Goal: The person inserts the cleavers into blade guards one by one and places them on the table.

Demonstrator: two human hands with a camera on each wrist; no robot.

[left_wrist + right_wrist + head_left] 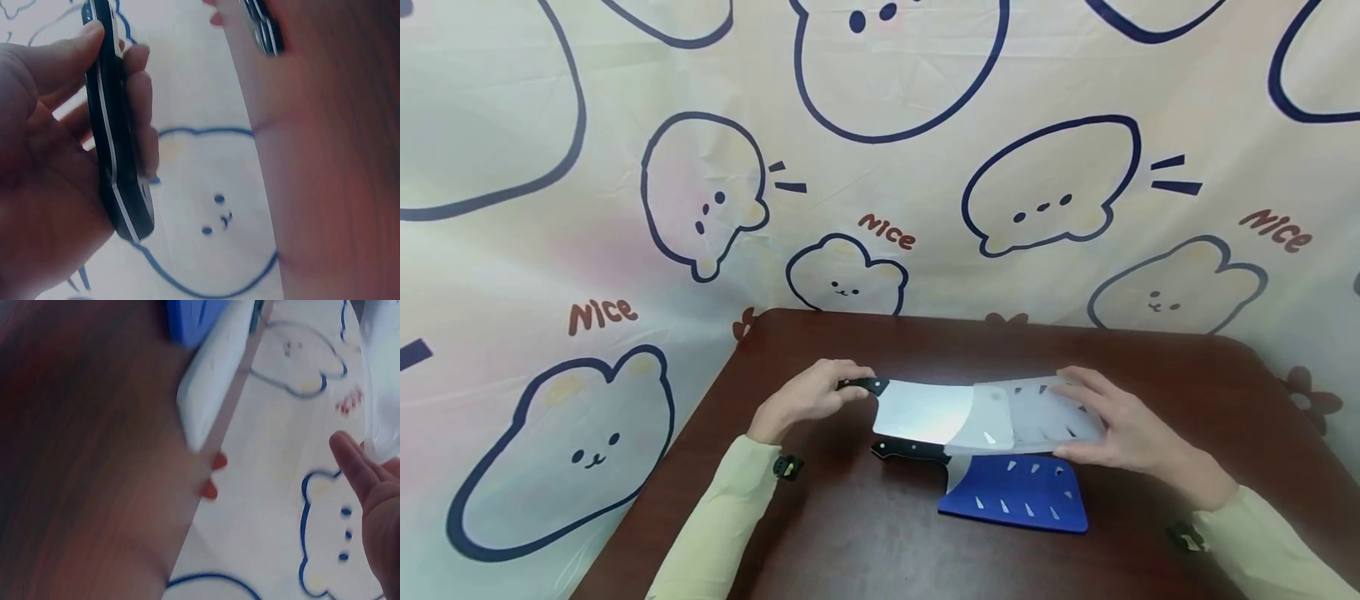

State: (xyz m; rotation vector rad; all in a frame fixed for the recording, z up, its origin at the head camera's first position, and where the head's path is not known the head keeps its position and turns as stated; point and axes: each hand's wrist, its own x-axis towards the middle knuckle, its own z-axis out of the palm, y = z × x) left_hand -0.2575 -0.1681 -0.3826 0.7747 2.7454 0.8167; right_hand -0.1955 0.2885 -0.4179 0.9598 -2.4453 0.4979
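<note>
My left hand [812,400] grips the black riveted handle [112,125] of a cleaver [917,412] with a broad steel blade. My right hand [1127,425] holds a translucent white blade guard [1052,412] by its far end, thumb at the near edge and fingers at the far edge. The front of the blade shows through the guard's left part, so the two overlap. Below them on the table lies a second cleaver with a black handle [910,450], its blade inside a blue slotted guard [1015,492].
Beside the blue guard, the right wrist view shows a white guard-like piece [212,375], hidden in the head view. All of this is over a dark brown wooden table [850,533]. A cloth printed with cartoon bears [880,192] hangs behind and around it.
</note>
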